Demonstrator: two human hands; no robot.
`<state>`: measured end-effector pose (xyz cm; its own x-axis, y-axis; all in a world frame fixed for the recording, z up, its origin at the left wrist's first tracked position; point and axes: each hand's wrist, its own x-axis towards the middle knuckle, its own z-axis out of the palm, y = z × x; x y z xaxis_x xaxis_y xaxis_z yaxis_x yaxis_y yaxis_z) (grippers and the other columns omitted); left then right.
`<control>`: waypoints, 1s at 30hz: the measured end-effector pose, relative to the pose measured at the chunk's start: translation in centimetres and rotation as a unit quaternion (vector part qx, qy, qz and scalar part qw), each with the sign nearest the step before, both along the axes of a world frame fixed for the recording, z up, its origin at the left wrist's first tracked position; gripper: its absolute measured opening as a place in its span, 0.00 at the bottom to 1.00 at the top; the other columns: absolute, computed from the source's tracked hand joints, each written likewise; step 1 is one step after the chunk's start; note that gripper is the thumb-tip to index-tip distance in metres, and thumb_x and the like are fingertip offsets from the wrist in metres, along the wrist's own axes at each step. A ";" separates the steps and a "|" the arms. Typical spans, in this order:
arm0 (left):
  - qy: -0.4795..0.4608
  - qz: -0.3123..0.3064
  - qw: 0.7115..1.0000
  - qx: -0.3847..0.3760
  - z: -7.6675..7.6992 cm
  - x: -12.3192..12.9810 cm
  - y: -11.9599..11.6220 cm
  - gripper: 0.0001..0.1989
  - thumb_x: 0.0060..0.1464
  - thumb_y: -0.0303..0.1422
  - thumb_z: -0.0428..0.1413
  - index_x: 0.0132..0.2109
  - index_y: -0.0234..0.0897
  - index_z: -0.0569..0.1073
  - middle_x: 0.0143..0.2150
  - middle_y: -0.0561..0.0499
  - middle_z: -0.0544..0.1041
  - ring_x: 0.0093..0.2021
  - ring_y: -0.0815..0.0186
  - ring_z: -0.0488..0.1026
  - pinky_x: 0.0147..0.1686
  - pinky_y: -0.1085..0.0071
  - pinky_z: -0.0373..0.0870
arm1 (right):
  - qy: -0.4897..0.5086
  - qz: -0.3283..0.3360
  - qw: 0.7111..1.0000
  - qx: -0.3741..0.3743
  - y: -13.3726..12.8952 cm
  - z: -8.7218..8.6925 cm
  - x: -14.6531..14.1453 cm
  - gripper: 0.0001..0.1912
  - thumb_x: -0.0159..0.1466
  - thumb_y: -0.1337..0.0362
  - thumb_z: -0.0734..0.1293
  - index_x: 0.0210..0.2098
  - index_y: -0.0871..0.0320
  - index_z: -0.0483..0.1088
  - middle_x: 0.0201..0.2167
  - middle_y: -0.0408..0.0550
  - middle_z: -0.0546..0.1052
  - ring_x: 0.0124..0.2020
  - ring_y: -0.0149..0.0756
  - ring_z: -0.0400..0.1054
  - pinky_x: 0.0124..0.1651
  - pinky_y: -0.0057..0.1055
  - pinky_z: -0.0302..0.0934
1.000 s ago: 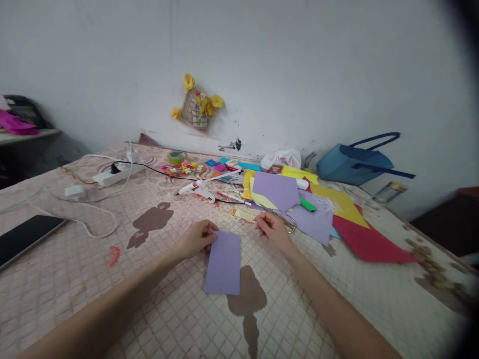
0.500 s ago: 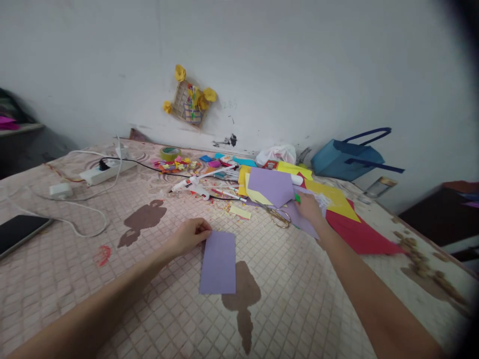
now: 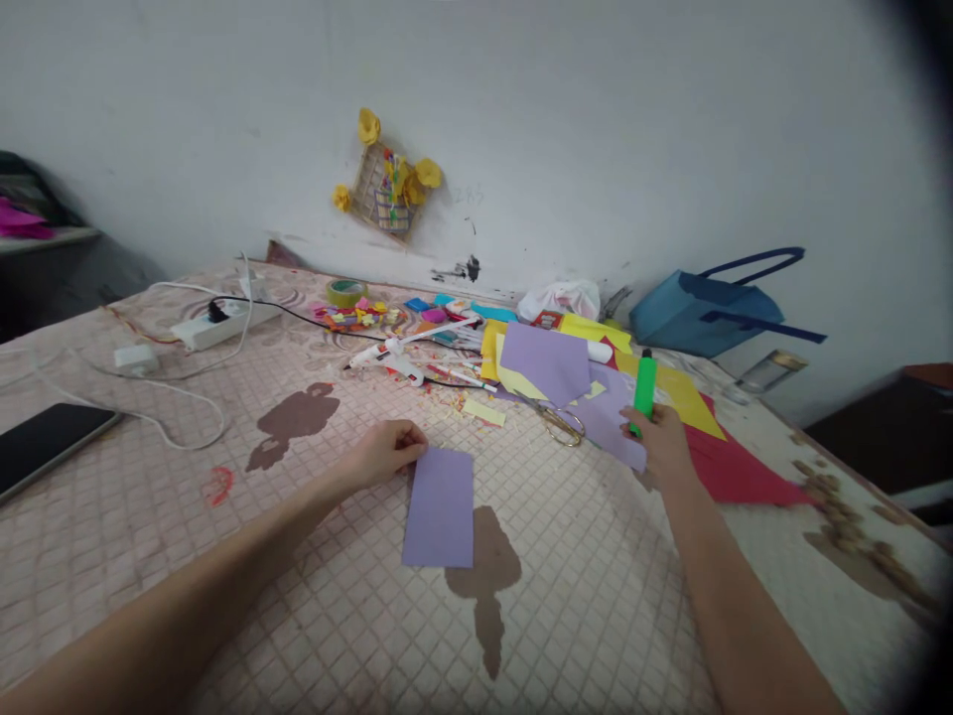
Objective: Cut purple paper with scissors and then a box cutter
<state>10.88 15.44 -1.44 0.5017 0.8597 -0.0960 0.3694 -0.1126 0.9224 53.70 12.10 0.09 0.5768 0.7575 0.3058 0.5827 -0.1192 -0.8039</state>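
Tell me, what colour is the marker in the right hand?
The marker in the right hand is bright green; the head view shows it best.

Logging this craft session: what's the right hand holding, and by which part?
The right hand holds a green marker around its lower end, with the rest of it standing upright above the grip.

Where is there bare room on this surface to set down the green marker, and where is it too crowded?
The widest free patch of the patterned cover lies between the lilac paper and the right hand, below the scissors. Another lies left of the left hand, beside the phone. The back is crowded around the glue gun and coloured paper sheets.
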 end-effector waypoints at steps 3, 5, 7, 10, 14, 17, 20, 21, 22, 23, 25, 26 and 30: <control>0.007 -0.004 1.000 0.001 0.4 0.0 -0.1 0.14 0.45 0.42 0.55 0.32 0.34 0.70 0.20 0.56 0.68 0.19 0.72 0.64 0.20 0.76 0.58 | 0.139 0.099 0.985 0.019 -0.8 -0.1 -3.0 0.18 0.59 0.48 0.64 0.40 0.55 0.65 0.28 0.42 0.69 0.23 0.29 0.64 0.28 0.30 0.65; 0.010 -0.009 1.000 -0.002 0.5 -0.1 -0.1 0.14 0.45 0.42 0.55 0.32 0.34 0.70 0.20 0.56 0.68 0.19 0.72 0.64 0.20 0.76 0.59 | 0.212 0.164 0.963 0.014 -1.1 0.2 -5.3 0.22 0.57 0.44 0.64 0.41 0.54 0.66 0.25 0.40 0.66 0.19 0.26 0.59 0.23 0.27 0.60; 0.011 -0.015 1.000 -0.004 0.5 -0.1 0.0 0.14 0.45 0.41 0.55 0.32 0.34 0.70 0.21 0.56 0.69 0.19 0.72 0.65 0.20 0.76 0.59 | 0.272 0.223 0.936 -0.010 -1.5 0.5 -7.5 0.26 0.57 0.41 0.61 0.41 0.55 0.67 0.24 0.40 0.65 0.16 0.25 0.53 0.19 0.27 0.54; 0.011 -0.020 1.000 -0.005 0.3 -0.1 0.1 0.14 0.45 0.41 0.56 0.32 0.34 0.70 0.22 0.55 0.70 0.19 0.73 0.65 0.20 0.77 0.59 | 0.337 0.288 0.894 -0.069 -2.1 0.6 -10.3 0.23 0.60 0.44 0.60 0.38 0.58 0.69 0.20 0.39 0.63 0.13 0.23 0.48 0.15 0.26 0.47; 0.015 -0.021 1.000 -0.002 0.4 -0.2 0.1 0.14 0.46 0.42 0.55 0.32 0.33 0.70 0.22 0.55 0.69 0.19 0.73 0.63 0.19 0.77 0.59 | 0.385 0.331 0.854 -0.110 -2.8 0.3 -12.8 0.16 0.58 0.49 0.65 0.37 0.56 0.65 0.22 0.41 0.68 0.16 0.26 0.55 0.16 0.25 0.50; 0.020 -0.024 1.000 0.001 0.7 -0.2 0.0 0.15 0.46 0.43 0.55 0.32 0.33 0.70 0.22 0.55 0.69 0.18 0.74 0.63 0.19 0.77 0.59 | 0.401 0.349 0.839 -0.118 -3.1 0.0 -14.0 0.17 0.56 0.51 0.68 0.35 0.54 0.62 0.27 0.43 0.71 0.17 0.26 0.57 0.17 0.24 0.50; 0.023 -0.026 0.999 0.003 0.7 -0.2 0.1 0.15 0.46 0.43 0.55 0.32 0.33 0.70 0.22 0.55 0.69 0.18 0.74 0.63 0.19 0.77 0.58 | 0.409 0.358 0.831 -0.119 -3.3 -0.2 -14.6 0.19 0.57 0.48 0.67 0.37 0.54 0.61 0.26 0.41 0.70 0.15 0.24 0.54 0.15 0.23 0.47; 0.024 -0.027 0.999 0.003 0.7 -0.2 0.1 0.15 0.46 0.43 0.55 0.32 0.33 0.70 0.22 0.55 0.69 0.18 0.74 0.63 0.19 0.77 0.58 | 0.411 0.359 0.829 -0.120 -3.3 -0.3 -14.7 0.19 0.57 0.47 0.66 0.37 0.54 0.61 0.26 0.41 0.70 0.15 0.23 0.54 0.15 0.23 0.45; 0.024 -0.027 0.999 0.003 0.7 -0.2 0.1 0.15 0.47 0.43 0.55 0.32 0.33 0.70 0.22 0.55 0.69 0.18 0.74 0.63 0.20 0.77 0.58 | 0.412 0.360 0.828 -0.122 -3.2 -0.4 -14.8 0.19 0.58 0.46 0.65 0.38 0.54 0.62 0.25 0.40 0.70 0.15 0.23 0.54 0.14 0.22 0.45; 0.024 -0.028 0.999 0.001 0.7 -0.2 0.1 0.15 0.46 0.43 0.55 0.32 0.33 0.70 0.22 0.55 0.69 0.18 0.74 0.63 0.19 0.77 0.58 | 0.413 0.359 0.827 -0.125 -3.2 -0.5 -14.7 0.20 0.58 0.45 0.64 0.37 0.55 0.62 0.24 0.40 0.69 0.15 0.24 0.54 0.14 0.23 0.45; 0.025 -0.032 0.999 -0.003 0.7 -0.2 0.2 0.15 0.46 0.43 0.55 0.32 0.33 0.70 0.23 0.55 0.69 0.18 0.74 0.63 0.19 0.77 0.59 | 0.414 0.356 0.827 -0.134 -3.1 -0.7 -14.6 0.20 0.59 0.44 0.62 0.36 0.56 0.64 0.21 0.39 0.68 0.15 0.26 0.56 0.15 0.23 0.46; 0.026 -0.035 0.999 -0.005 0.7 -0.2 0.2 0.15 0.45 0.42 0.56 0.32 0.34 0.70 0.23 0.55 0.69 0.18 0.74 0.63 0.19 0.77 0.59 | 0.415 0.354 0.827 -0.137 -3.0 -0.8 -14.5 0.21 0.60 0.44 0.62 0.36 0.56 0.65 0.18 0.39 0.66 0.15 0.26 0.56 0.14 0.23 0.46; 0.033 -0.045 0.998 -0.011 0.8 -0.2 0.3 0.14 0.45 0.41 0.56 0.32 0.33 0.71 0.22 0.56 0.68 0.19 0.74 0.63 0.19 0.77 0.59 | 0.410 0.351 0.830 -0.137 -3.3 -0.8 -14.3 0.17 0.56 0.54 0.69 0.39 0.56 0.66 0.22 0.37 0.69 0.12 0.21 0.51 0.13 0.23 0.42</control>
